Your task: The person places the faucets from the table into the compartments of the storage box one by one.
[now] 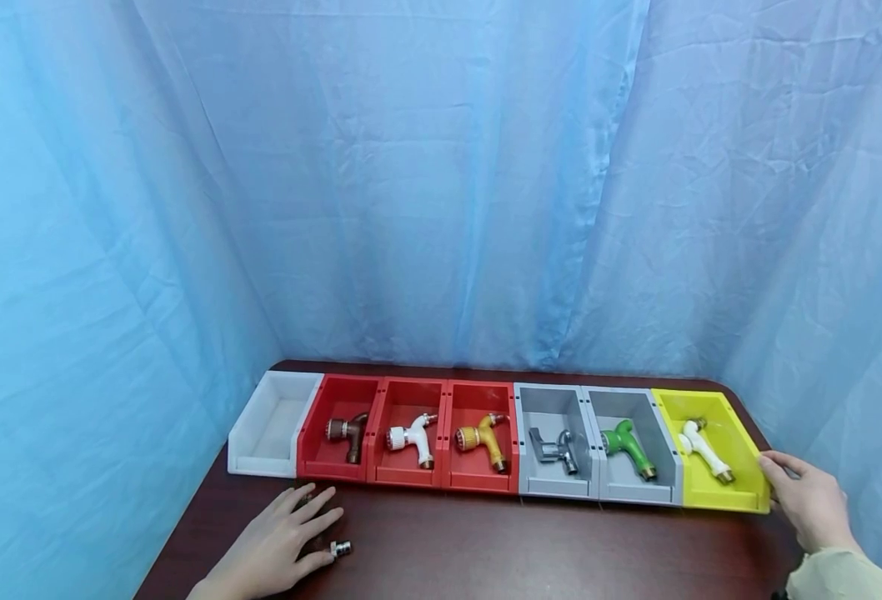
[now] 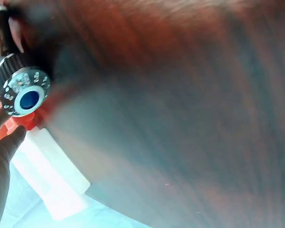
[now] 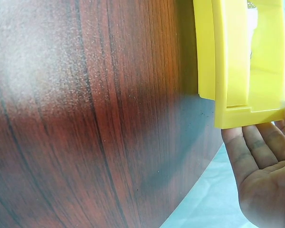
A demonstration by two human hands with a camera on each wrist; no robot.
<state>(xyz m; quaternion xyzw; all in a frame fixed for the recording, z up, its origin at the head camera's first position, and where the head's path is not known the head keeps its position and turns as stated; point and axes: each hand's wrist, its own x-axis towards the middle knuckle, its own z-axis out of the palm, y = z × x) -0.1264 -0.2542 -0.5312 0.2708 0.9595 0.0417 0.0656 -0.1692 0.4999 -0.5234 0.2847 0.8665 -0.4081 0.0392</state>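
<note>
My left hand [image 1: 282, 537] lies over a dark faucet [image 2: 16, 78] on the table, fingers spread and fairly straight. In the head view a metal end [image 1: 341, 548] pokes out by the thumb and the rest is mostly hidden. Its ribbed black knob with a blue centre shows in the left wrist view, beside my fingertips. At the right end of the row, my right hand [image 1: 812, 498] holds the side wall of a yellow bin [image 3: 232, 71] near its front corner. A white faucet [image 1: 704, 450] lies inside that bin.
Left of the yellow bin stand two grey bins [image 1: 561, 487], three red bins [image 1: 403, 475] and a white bin [image 1: 261, 462]. Each grey and red bin holds a faucet, among them a green one [image 1: 628, 448] and a chrome one [image 1: 557, 450]. Blue curtains [image 1: 441, 183] surround the table.
</note>
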